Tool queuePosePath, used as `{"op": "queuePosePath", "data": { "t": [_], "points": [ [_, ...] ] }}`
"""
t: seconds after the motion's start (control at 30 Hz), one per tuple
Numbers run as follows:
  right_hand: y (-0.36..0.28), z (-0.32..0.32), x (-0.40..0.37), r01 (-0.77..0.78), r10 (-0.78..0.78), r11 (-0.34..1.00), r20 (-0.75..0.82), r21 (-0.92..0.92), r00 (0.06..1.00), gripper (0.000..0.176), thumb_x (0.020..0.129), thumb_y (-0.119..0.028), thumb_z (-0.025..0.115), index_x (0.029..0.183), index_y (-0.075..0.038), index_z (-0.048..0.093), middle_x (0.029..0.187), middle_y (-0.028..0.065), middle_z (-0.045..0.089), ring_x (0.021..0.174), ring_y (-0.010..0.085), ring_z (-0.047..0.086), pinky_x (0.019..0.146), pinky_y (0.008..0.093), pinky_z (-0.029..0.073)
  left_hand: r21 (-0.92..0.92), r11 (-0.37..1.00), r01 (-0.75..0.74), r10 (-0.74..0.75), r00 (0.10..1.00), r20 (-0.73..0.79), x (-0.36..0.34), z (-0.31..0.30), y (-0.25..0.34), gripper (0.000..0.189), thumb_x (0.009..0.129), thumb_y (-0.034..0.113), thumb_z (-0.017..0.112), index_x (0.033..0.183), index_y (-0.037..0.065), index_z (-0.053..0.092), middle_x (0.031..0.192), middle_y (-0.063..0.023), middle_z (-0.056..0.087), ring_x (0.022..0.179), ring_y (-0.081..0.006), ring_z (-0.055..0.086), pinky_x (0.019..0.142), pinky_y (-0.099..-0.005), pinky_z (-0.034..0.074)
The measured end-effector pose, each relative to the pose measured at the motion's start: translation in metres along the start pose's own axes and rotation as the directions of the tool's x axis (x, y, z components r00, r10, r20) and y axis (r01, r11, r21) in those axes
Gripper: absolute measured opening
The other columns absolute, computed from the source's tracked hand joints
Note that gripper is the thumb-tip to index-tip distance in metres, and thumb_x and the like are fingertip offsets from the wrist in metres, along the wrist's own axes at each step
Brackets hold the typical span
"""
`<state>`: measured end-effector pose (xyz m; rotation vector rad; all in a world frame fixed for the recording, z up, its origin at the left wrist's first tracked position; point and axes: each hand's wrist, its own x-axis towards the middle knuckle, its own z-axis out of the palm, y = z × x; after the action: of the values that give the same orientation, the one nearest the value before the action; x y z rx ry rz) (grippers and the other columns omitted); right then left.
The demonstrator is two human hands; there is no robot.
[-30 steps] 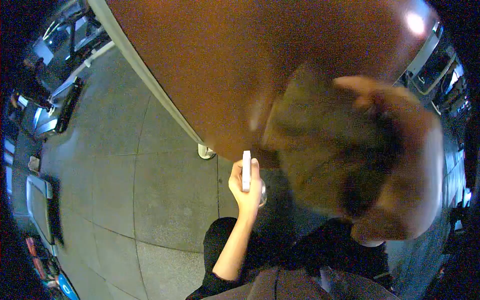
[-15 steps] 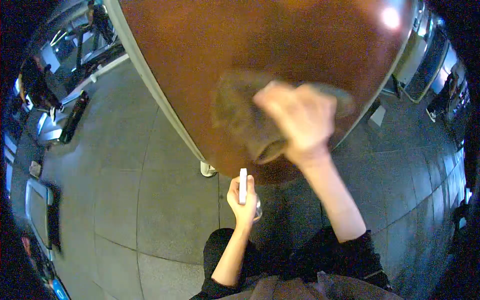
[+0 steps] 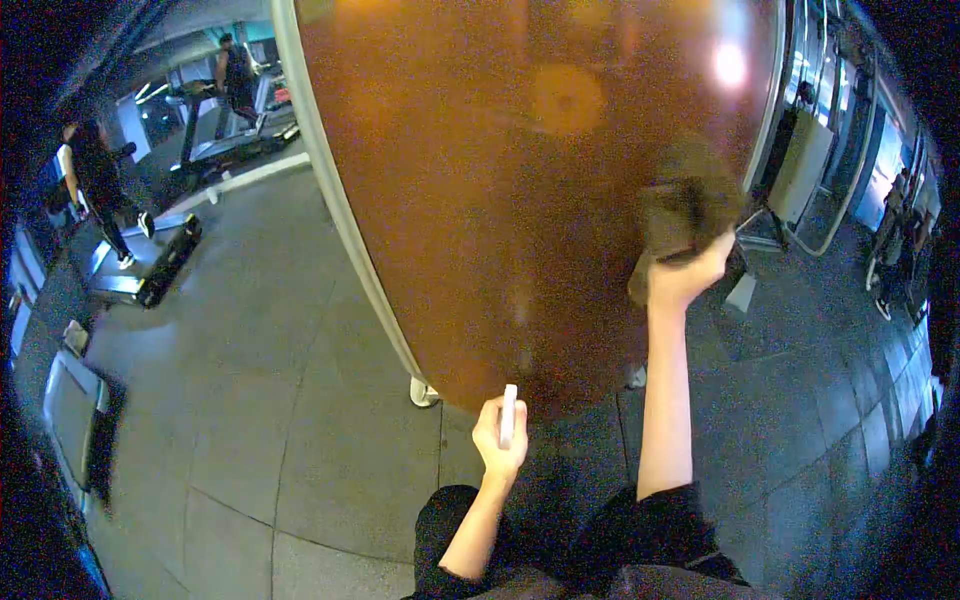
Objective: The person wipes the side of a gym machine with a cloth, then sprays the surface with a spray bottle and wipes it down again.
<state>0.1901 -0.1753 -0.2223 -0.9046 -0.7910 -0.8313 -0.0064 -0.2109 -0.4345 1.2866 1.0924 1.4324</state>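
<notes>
A large glossy reddish-brown panel [image 3: 480,220] with pale metal side rails fills the upper middle. My right hand [image 3: 692,272] is closed on a dark grey-brown cloth [image 3: 690,205] near the panel's right edge; the cloth is blurred by motion. Below the panel's lower edge, my left hand [image 3: 499,436] is wrapped round an object with a white top [image 3: 508,415]; its lower part is hidden by the hand, so I cannot make out fully what it is.
A person [image 3: 95,185] is on a treadmill [image 3: 150,262] at the left, another person [image 3: 237,80] behind. More people [image 3: 890,240] stand far right. A white-footed leg [image 3: 423,392] supports the panel's lower left. Grey floor tiles [image 3: 240,400] surround it.
My right hand has moved right and slightly down with the cloth, to the panel's right edge. My left hand is slightly lower and further right. The view has shifted, showing more of the panel.
</notes>
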Motion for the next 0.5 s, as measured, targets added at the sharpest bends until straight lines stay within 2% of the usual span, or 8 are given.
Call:
{"op": "queuePosePath", "data": {
  "t": [0.03, 0.07, 0.1, 0.17, 0.23, 0.3, 0.37, 0.5],
  "points": [
    [0.031, -0.009, 0.000, -0.028, 0.022, 0.992, -0.049, -0.121, 0.999, 0.038, 0.070, 0.005, 0.063, 0.108, 0.006, 0.055, 0.102, 0.0152, 0.061, 0.090, 0.0224, 0.060, 0.086, 0.0356, 0.045, 0.279, 0.896, -0.347, 0.356, 0.934, 0.018, 0.004, -0.003, 0.004, 0.022, 0.081, 0.023, 0.066, 0.084, 0.003, 0.058, 0.072, -0.0058, 0.057, 0.071, -0.0167, 0.052, 0.065, -0.0318, 0.043],
    [0.050, -0.019, -0.008, -0.122, 0.115, 0.978, -0.052, -0.172, 0.992, 0.042, 0.071, 0.003, 0.063, 0.111, 0.007, 0.052, 0.105, 0.0157, 0.061, 0.093, 0.0239, 0.059, 0.087, 0.0351, 0.044, 0.512, 0.603, -0.612, 0.649, 0.749, 0.133, 0.008, -0.007, 0.008, 0.022, 0.079, 0.022, 0.066, 0.085, 0.003, 0.058, 0.077, -0.0101, 0.059, 0.079, -0.0235, 0.054, 0.073, -0.0369, 0.043],
    [0.062, -0.029, -0.017, -0.209, 0.203, 0.952, -0.051, -0.222, 0.978, 0.045, 0.071, 0.001, 0.064, 0.113, 0.007, 0.050, 0.107, 0.0163, 0.061, 0.097, 0.0253, 0.059, 0.088, 0.0345, 0.044, 0.508, 0.596, -0.622, 0.659, 0.740, 0.133, 0.011, -0.009, 0.007, 0.022, 0.079, 0.022, 0.066, 0.085, 0.003, 0.058, 0.077, -0.0101, 0.059, 0.079, -0.0235, 0.054, 0.073, -0.0369, 0.043],
    [0.063, -0.039, -0.038, -0.158, 0.144, 0.973, -0.094, -0.165, 0.985, 0.044, 0.073, 0.000, 0.062, 0.115, 0.007, 0.049, 0.111, 0.0174, 0.059, 0.101, 0.0268, 0.058, 0.090, 0.0347, 0.042, 0.400, 0.757, -0.517, 0.513, 0.849, 0.127, 0.012, -0.011, -0.002, 0.021, 0.076, 0.021, 0.066, 0.086, 0.003, 0.059, 0.087, -0.0157, 0.059, 0.091, -0.0325, 0.050, 0.084, -0.0434, 0.038],
    [0.072, -0.047, -0.052, -0.256, 0.241, 0.950, -0.101, -0.180, 0.965, 0.041, 0.075, -0.002, 0.062, 0.114, 0.007, 0.050, 0.111, 0.0183, 0.060, 0.102, 0.0290, 0.057, 0.092, 0.0357, 0.041, 0.167, 0.919, -0.358, 0.366, 0.930, -0.024, 0.008, -0.009, 0.025, 0.021, 0.078, 0.022, 0.066, 0.081, 0.002, 0.058, 0.081, -0.0156, 0.060, 0.081, -0.0312, 0.055, 0.075, -0.0409, 0.043],
    [0.058, -0.043, -0.047, -0.234, 0.210, 0.950, -0.128, -0.208, 0.969, 0.041, 0.076, -0.003, 0.062, 0.115, 0.006, 0.050, 0.112, 0.0182, 0.059, 0.104, 0.0282, 0.057, 0.093, 0.0358, 0.040, 0.132, 0.893, -0.431, 0.441, 0.896, -0.057, 0.009, -0.005, 0.058, 0.020, 0.078, 0.020, 0.065, 0.080, 0.001, 0.058, 0.078, -0.0150, 0.061, 0.075, -0.0297, 0.057, 0.070, -0.0383, 0.045],
    [0.062, -0.047, -0.061, -0.349, 0.336, 0.914, -0.095, -0.207, 0.937, 0.042, 0.077, -0.004, 0.062, 0.115, 0.007, 0.049, 0.114, 0.0183, 0.058, 0.105, 0.0272, 0.056, 0.094, 0.0346, 0.039, 0.141, 0.886, -0.442, 0.447, 0.895, -0.001, 0.011, -0.001, 0.098, 0.019, 0.077, 0.019, 0.065, 0.080, 0.001, 0.058, 0.078, -0.0137, 0.061, 0.074, -0.0281, 0.058, 0.071, -0.0367, 0.046],
    [0.082, -0.047, -0.075, -0.317, 0.297, 0.929, -0.124, -0.193, 0.947, 0.046, 0.074, -0.001, 0.064, 0.117, 0.006, 0.048, 0.117, 0.0160, 0.057, 0.108, 0.0247, 0.054, 0.096, 0.0337, 0.037, 0.066, 0.833, -0.549, 0.550, 0.835, 0.003, 0.026, 0.016, 0.168, 0.017, 0.075, 0.016, 0.067, 0.079, 0.002, 0.058, 0.076, -0.0135, 0.061, 0.074, -0.0284, 0.058, 0.081, -0.0400, 0.046]
  ]
}}
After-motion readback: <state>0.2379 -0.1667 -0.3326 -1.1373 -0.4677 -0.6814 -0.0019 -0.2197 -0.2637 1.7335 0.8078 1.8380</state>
